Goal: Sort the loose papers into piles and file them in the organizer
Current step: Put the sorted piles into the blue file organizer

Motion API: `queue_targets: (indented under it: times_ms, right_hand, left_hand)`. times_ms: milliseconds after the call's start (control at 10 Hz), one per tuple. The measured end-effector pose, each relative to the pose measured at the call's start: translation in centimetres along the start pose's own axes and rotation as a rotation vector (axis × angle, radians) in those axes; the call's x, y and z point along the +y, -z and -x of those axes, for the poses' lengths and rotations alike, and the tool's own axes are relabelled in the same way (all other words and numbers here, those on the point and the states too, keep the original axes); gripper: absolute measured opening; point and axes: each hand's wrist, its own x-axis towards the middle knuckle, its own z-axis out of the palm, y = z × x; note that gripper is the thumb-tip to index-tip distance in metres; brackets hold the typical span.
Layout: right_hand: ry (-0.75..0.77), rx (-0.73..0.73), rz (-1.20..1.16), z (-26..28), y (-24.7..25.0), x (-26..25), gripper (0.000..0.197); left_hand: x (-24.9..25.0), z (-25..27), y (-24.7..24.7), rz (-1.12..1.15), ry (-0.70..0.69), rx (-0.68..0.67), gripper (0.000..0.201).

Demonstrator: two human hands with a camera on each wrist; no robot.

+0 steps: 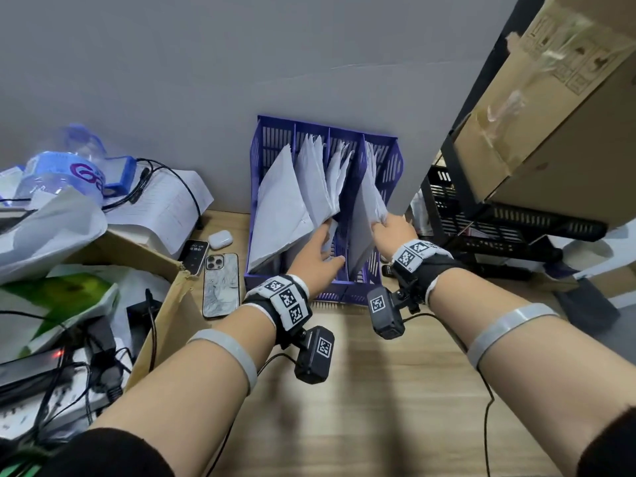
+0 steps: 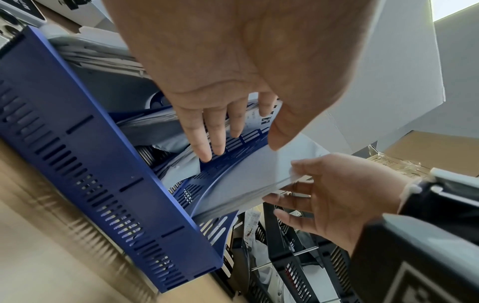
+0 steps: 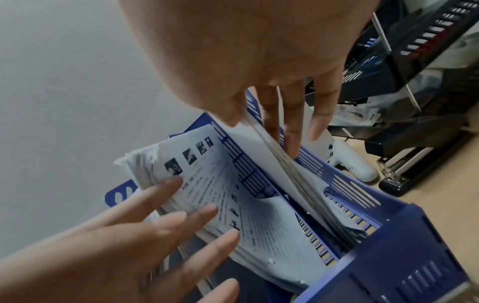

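A blue slotted organizer (image 1: 344, 293) stands against the wall, each compartment holding white paper. My left hand (image 1: 330, 247) reaches into the third compartment with straight fingers resting on a printed stack (image 3: 220, 194). My right hand (image 1: 382, 223) pinches the upper edge of the paper stack (image 1: 366, 208) in the rightmost compartment, thumb on one side and fingers on the other. In the right wrist view that stack (image 3: 279, 164) leans against the compartment's divider. The left wrist view shows the right hand (image 2: 324, 188) gripping the stack (image 2: 259, 170) above the organizer wall (image 2: 90, 164).
Two phones (image 1: 220, 287) and an earbud case (image 1: 220, 239) lie left of the organizer beside an open cardboard box (image 1: 165, 304) and cables. Black trays (image 1: 499, 228) and a large carton (image 1: 550, 98) crowd the right. A white controller (image 3: 355, 162) lies by the organizer. Wooden desk (image 1: 378, 390) lies in front.
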Motion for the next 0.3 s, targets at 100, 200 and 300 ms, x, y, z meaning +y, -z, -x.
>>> queue_targets:
  times_ms: [100,200,300]
  right_hand:
    - [0.047,-0.002,0.036,0.2,0.3,0.2,0.021]
    - [0.059,-0.058,0.078,0.4,0.6,0.6,0.027]
    - [0.126,0.043,-0.047,0.9,2.4,-0.3,0.055]
  left_hand:
    - [0.2,0.1,-0.1,0.009,-0.01,0.021,0.075]
    - [0.9,0.1,-0.4,0.039,-0.032,0.035,0.07]
    - [2.7,-0.2,-0.5,0.107,-0.097,0.051,0.058]
